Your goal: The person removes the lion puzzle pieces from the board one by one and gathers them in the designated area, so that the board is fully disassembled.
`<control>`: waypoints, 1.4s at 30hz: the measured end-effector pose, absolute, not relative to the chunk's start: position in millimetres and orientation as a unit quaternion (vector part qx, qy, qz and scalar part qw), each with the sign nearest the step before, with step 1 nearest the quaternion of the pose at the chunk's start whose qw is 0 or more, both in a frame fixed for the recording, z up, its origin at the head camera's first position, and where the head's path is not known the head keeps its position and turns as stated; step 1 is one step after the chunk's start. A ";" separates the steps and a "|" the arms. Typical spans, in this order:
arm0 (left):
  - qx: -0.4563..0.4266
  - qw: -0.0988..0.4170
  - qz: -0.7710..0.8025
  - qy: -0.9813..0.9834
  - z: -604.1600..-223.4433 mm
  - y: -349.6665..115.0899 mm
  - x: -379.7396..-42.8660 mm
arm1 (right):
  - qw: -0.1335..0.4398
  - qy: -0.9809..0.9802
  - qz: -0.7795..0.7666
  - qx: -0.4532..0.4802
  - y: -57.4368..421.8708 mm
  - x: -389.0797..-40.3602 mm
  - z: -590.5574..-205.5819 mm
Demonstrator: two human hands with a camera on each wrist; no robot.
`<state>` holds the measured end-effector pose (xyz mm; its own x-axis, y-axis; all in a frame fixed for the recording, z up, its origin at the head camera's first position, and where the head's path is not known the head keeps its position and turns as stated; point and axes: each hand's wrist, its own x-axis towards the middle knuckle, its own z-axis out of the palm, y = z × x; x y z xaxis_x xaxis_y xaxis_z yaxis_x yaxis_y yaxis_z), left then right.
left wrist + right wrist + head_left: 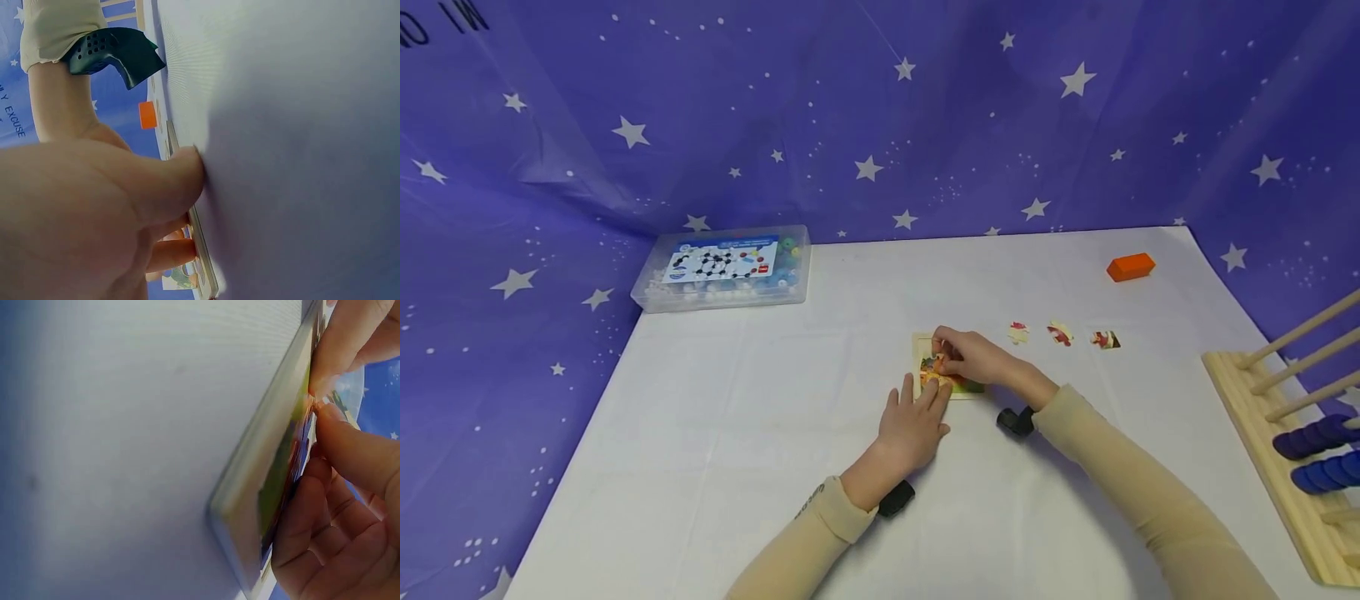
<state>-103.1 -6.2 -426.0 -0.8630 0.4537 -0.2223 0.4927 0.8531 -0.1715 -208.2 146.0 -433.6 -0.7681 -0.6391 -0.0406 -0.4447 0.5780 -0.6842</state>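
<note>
Over the puzzle board (968,396), here's the right hand (976,355), grip pinching a puzzle piece (938,365), likely light, stiff, best held by its edges, the left hand (913,428), fingers spread, touching the board's near side

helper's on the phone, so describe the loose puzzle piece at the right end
On the white cloth-covered table, look right of the small pale-framed picture puzzle. Three small printed jigsaw pieces lie there in a row. The rightmost piece is the one, set apart as nearest the pale wooden rack with blue beads.
</note>
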 end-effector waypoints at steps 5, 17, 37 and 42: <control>0.251 0.083 -0.105 0.959 -424.8 -4.9 -105.1 | 0.139 0.876 -0.356 -0.295 154.6 -209.5 -428.1; 0.259 0.064 -0.096 0.959 -424.1 -5.5 -105.9 | 0.195 0.872 -0.375 -0.245 230.5 -201.9 -408.1; 0.259 0.061 -0.091 0.960 -424.9 -7.8 -104.6 | 0.186 0.911 -0.260 -0.260 265.2 -179.5 -417.2; 0.258 0.064 -0.091 0.960 -425.6 -7.8 -105.1 | 0.193 0.912 -0.272 -0.240 252.6 -184.1 -413.7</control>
